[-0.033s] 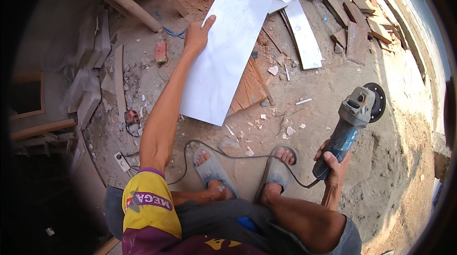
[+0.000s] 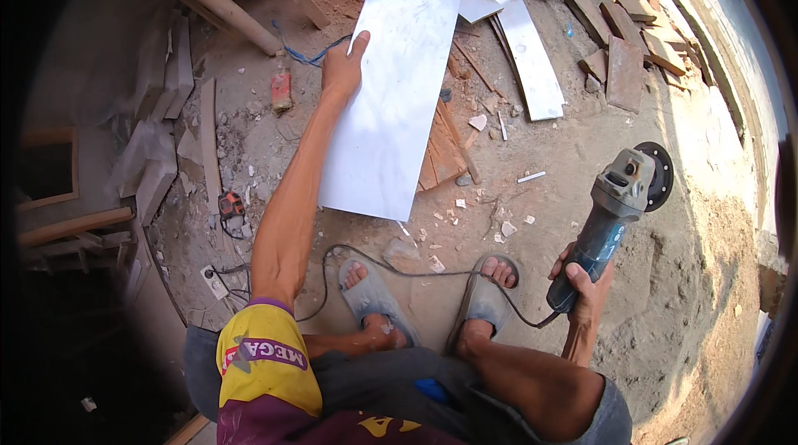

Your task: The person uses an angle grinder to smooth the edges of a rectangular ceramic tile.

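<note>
A long white tile [image 2: 391, 96] with a glossy face is gripped at its left edge by my left hand [image 2: 342, 69], thumb on top; the fingers beneath are hidden. Part of a brown wooden board [image 2: 440, 152] shows from under the tile's right side. Out to the right, my right hand [image 2: 586, 283] is wrapped around the rear body of a blue-grey angle grinder [image 2: 600, 233]. The grinder's dark slotted disc [image 2: 659, 177] points up and away from me. Its black cord [image 2: 432, 274] runs across my feet towards the left.
More white tile strips [image 2: 524, 42] lie beyond on the right, with brown offcuts [image 2: 623, 71] further over. Left stand a red-labelled bottle [image 2: 281, 91], a tape measure [image 2: 231, 206] and a power socket [image 2: 214, 282]. Tile shards [image 2: 508, 229] litter the dusty ground.
The white tile has turned slightly, its near end shifting right and its far end left. My left hand moved a little with it. The grinder and my right hand stay nearly still.
</note>
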`<state>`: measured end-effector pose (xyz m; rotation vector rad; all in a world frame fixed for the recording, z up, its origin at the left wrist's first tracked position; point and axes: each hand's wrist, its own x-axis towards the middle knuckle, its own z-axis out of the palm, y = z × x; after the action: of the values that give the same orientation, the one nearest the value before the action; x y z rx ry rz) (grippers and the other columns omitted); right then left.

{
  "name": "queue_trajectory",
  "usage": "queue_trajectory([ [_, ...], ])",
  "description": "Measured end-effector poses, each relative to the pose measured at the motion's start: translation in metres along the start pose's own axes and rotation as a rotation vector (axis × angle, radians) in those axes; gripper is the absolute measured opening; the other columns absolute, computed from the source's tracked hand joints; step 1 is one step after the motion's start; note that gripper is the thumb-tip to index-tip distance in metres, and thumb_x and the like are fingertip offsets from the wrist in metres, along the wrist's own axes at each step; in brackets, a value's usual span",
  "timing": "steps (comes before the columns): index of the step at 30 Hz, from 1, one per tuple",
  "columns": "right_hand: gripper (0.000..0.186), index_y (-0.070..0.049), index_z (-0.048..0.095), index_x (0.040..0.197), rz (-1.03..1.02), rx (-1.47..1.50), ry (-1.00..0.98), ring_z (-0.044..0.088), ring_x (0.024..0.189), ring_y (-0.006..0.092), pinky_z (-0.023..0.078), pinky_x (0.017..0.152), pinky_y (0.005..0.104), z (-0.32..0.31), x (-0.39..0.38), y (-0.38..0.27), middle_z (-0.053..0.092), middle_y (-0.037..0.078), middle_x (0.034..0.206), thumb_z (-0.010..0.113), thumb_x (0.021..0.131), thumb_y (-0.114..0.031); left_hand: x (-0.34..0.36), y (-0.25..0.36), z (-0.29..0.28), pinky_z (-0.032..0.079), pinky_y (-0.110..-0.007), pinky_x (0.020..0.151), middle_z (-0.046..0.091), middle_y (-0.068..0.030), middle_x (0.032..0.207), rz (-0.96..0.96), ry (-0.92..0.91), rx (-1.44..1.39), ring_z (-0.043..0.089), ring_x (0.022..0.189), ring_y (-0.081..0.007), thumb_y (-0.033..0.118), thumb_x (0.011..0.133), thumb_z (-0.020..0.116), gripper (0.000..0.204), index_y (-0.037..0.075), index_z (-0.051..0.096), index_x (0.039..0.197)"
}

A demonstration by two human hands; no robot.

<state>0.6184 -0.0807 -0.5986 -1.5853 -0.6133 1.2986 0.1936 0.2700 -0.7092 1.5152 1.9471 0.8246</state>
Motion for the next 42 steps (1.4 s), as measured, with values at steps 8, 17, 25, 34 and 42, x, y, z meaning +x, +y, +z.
queue_trajectory([
  [8,0.06,0.003,0.064,0.119,0.089,-0.1,-0.088,0.074,0.073,0.0222,0.06,0.067,0.0366,0.012,0.029,-0.008,0.072,0.011,0.091,0.091,0.08,-0.033,-0.081,-0.05,0.073,0.061,-0.049,0.096,0.07,-0.0324,0.13,-0.539,0.501,-0.636,0.074,0.11,-0.0388,0.048,0.12,0.052,0.065,-0.016,0.062,0.128],
  [17,0.072,0.002,0.063,0.131,0.212,-0.205,-0.207,0.075,0.08,0.0194,0.061,0.075,0.0342,0.045,0.062,-0.027,0.075,0.011,0.098,0.096,0.076,-0.03,-0.086,-0.059,0.074,0.057,-0.054,0.089,0.07,-0.0354,0.113,-0.334,0.584,-0.248,0.073,0.101,-0.0451,0.049,0.119,0.052,0.066,-0.016,0.062,0.115],
  [25,0.065,0.003,0.061,0.138,0.202,-0.231,-0.361,0.069,0.077,0.0131,0.059,0.073,0.0309,0.084,0.1,-0.029,0.071,0.007,0.101,0.089,0.081,-0.01,-0.104,-0.027,0.075,0.057,-0.053,0.092,0.073,-0.0292,0.108,-0.275,0.523,0.103,0.074,0.103,-0.0446,0.044,0.115,0.06,0.057,-0.011,0.066,0.127],
  [34,0.062,0.003,0.06,0.133,0.139,-0.409,-0.522,0.072,0.088,0.0179,0.06,0.082,0.0351,0.13,0.13,-0.026,0.074,0.011,0.098,0.089,0.08,-0.013,-0.122,-0.012,0.09,0.054,-0.05,0.09,0.067,-0.0106,0.102,-0.17,0.551,0.385,0.071,0.105,-0.0313,0.03,0.112,0.069,0.037,0.011,0.07,0.145],
  [42,0.079,0.008,0.053,0.147,0.133,-0.469,-0.618,0.079,0.104,0.0325,0.061,0.096,0.0426,0.169,0.157,-0.025,0.079,0.028,0.114,0.088,0.081,-0.016,-0.134,-0.004,0.073,0.047,-0.043,0.097,0.077,-0.0078,0.109,-0.051,0.406,0.58,0.068,0.103,-0.0277,0.027,0.108,0.073,0.035,0.01,0.076,0.139],
])
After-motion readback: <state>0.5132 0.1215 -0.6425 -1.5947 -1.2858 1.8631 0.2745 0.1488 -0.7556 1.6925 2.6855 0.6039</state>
